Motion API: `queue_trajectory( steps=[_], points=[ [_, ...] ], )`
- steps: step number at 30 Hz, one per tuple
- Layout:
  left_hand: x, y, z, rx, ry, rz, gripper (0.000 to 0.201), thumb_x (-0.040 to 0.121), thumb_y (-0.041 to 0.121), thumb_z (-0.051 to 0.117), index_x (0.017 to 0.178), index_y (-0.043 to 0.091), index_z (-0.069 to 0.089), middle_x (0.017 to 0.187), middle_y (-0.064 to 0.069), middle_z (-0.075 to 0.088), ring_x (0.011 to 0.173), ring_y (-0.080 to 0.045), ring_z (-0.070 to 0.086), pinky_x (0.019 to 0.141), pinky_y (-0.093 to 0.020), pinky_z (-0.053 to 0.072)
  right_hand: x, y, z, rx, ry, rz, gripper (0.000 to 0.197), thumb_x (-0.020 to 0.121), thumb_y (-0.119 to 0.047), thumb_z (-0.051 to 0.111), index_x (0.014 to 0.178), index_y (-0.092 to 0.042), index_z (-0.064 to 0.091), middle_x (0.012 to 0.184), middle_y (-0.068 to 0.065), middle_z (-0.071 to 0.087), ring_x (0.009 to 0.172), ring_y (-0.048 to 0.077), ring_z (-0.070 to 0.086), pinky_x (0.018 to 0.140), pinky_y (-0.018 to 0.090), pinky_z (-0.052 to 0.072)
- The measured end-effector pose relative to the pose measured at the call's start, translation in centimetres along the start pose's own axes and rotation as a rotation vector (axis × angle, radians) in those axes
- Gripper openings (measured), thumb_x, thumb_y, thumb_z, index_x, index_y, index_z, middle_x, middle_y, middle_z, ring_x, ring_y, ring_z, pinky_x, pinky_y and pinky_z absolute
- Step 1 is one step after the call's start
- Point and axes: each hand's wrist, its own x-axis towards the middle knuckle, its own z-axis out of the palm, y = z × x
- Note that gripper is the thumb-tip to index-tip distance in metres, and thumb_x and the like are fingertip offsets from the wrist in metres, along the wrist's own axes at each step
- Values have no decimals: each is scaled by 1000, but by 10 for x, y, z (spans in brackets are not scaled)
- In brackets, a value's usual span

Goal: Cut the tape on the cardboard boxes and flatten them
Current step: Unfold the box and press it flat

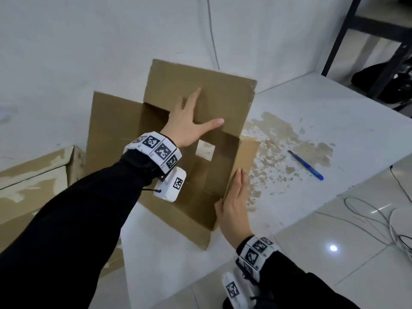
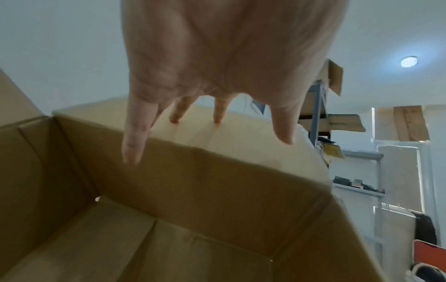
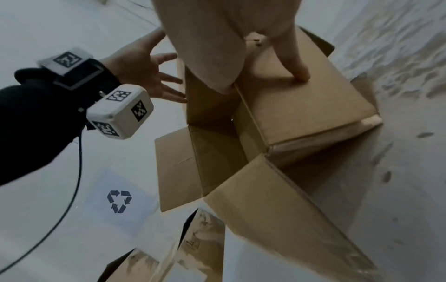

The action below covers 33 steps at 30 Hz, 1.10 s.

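Note:
A brown cardboard box (image 1: 196, 181) stands open-ended on the white table (image 1: 312, 112), its flaps spread; the table shows through a gap in its bottom. My left hand (image 1: 189, 121) lies with fingers spread flat on the far upright flap (image 1: 200, 85). In the left wrist view the fingertips (image 2: 131, 150) touch that flap's fold above the box interior (image 2: 169, 219). My right hand (image 1: 234, 204) presses flat with straight fingers against the box's right wall (image 1: 242, 161). The right wrist view shows the right thumb (image 3: 293, 63) on that panel (image 3: 309, 106) and my left hand (image 3: 147, 70) beyond.
A blue pen-shaped cutter (image 1: 305, 165) lies on the table right of the box. Another taped cardboard box (image 1: 33, 175) sits at the left, below the table. Cables (image 1: 379, 221) trail on the tiled floor at right. A dark metal shelf frame (image 1: 347, 27) stands at the back right.

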Motion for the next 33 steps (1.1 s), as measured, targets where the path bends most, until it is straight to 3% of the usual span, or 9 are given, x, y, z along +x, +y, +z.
queue_trajectory(
  steps=[3,7,11,16,22,25,29,31,33],
  points=[
    [6,2,-6,110,-47,-44,96,73,75,55,151,38,13,160,-10,-5,146,-38,3,117,-55,14,12,-2,3,48,25,0,81,76,17,39,147,4,4,154,25,6,145,38,6,118,48,13],
    [14,16,-3,147,-140,-34,87,79,73,50,150,42,11,161,-5,-8,144,-44,-7,116,-59,8,43,10,-16,40,140,4,79,80,21,38,148,-1,5,155,20,16,144,27,16,118,29,11],
    [16,33,12,70,-180,16,76,86,68,44,149,47,6,159,-6,-17,137,-50,-23,113,-63,-1,52,25,-35,35,212,23,79,82,21,37,149,-8,7,155,13,20,144,23,21,118,36,20],
    [16,39,26,-13,-135,110,69,90,64,42,147,51,6,161,-4,-7,140,-46,-22,113,-60,-3,20,38,-25,89,225,6,77,85,20,37,150,-9,8,157,1,8,147,24,6,119,24,5],
    [3,25,31,85,-70,110,75,78,70,55,142,39,33,153,-5,17,145,-36,-4,116,-54,14,-13,34,-6,-184,114,-94,66,93,-9,42,148,-5,6,155,20,7,144,37,7,120,29,-1],
    [-3,17,24,90,-133,101,75,75,69,59,140,38,36,150,-6,20,144,-36,-2,116,-57,13,-29,41,-12,-96,33,-133,71,90,-20,55,148,-14,13,153,17,14,144,30,16,118,34,17],
    [-21,4,17,92,-157,90,77,72,71,60,139,41,36,150,-1,19,146,-33,-2,116,-56,14,-23,48,-56,396,129,106,41,92,-33,42,129,-17,40,130,3,44,119,2,45,98,27,46],
    [-33,-4,17,93,-170,90,82,66,77,57,138,43,36,149,4,19,146,-32,2,116,-56,17,2,55,-84,527,203,283,31,95,-34,36,117,-15,46,117,6,53,107,11,54,83,32,51],
    [-43,-13,16,75,-175,84,86,60,80,56,136,45,37,147,8,18,146,-29,5,116,-55,19,35,69,-108,616,103,468,31,101,-33,30,110,-13,52,116,12,57,107,22,57,78,30,50]
  ],
)
